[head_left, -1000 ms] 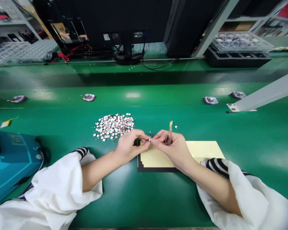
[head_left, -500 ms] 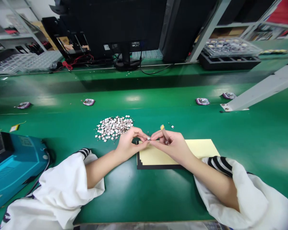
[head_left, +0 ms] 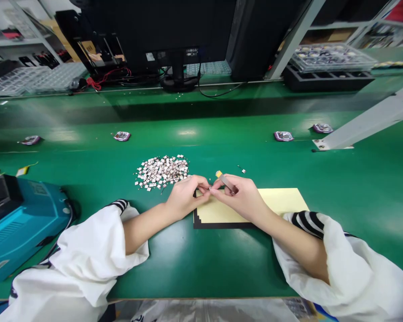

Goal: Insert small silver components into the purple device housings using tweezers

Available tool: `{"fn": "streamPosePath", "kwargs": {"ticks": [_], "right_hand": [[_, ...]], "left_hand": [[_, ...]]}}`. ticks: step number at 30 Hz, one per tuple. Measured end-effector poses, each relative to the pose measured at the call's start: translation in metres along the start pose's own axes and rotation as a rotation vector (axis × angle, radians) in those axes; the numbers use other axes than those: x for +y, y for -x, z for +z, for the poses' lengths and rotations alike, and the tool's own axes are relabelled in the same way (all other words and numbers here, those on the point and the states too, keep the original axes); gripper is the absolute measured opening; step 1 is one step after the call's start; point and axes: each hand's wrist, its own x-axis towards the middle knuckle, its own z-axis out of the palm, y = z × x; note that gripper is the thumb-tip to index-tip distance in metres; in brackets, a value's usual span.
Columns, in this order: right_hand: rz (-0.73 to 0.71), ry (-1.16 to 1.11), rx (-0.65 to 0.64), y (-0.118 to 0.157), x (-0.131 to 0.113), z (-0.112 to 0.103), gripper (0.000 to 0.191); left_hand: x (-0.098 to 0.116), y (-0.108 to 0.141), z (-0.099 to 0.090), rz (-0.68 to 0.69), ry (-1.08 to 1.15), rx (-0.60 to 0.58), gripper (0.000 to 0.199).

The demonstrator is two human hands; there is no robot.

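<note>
My left hand [head_left: 185,197] and my right hand [head_left: 245,197] meet fingertip to fingertip over the left end of a pale yellow sheet [head_left: 284,200] with a black lower edge. Pinched between them is a tiny white part [head_left: 210,188] with a short dark wire, mostly covered by the fingers. A flat grey strip with a yellow end [head_left: 225,180], perhaps tweezers, also sits in my right hand and points up and left. Just beyond my left hand lies a pile of small white parts [head_left: 161,171]. One loose white part [head_left: 243,171] with a wire rests beyond my right hand.
At the left stands a teal machine [head_left: 36,223], with a yellow battery-like piece [head_left: 22,171] behind it. Several purple-rimmed devices, one here [head_left: 283,136], lie further back. A monitor [head_left: 174,31] and a slanted white post [head_left: 366,118] rise beyond.
The small white part is now more hidden between my fingertips. The yellow-ended strip in my right hand has tilted further left. The whole view has shifted slightly.
</note>
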Motion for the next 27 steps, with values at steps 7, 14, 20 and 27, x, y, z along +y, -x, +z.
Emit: {"fn": "streamPosePath", "kwargs": {"ticks": [7, 14, 20, 27], "right_hand": [[0.204, -0.191, -0.011, -0.001, 0.002, -0.006, 0.021], [0.208, -0.252, 0.009, 0.000, 0.002, -0.005, 0.029], [0.191, -0.042, -0.033, -0.008, -0.001, -0.022, 0.027], [0.180, 0.427, -0.100, -0.032, 0.030, -0.092, 0.035]], "left_hand": [[0.003, -0.002, -0.005, 0.003, 0.124, 0.026, 0.016], [0.002, 0.002, -0.001, 0.004, 0.141, -0.021, 0.016], [0.001, -0.012, -0.008, 0.119, 0.027, -0.188, 0.017], [-0.054, -0.060, -0.053, -0.185, -0.374, -0.332, 0.022]]}}
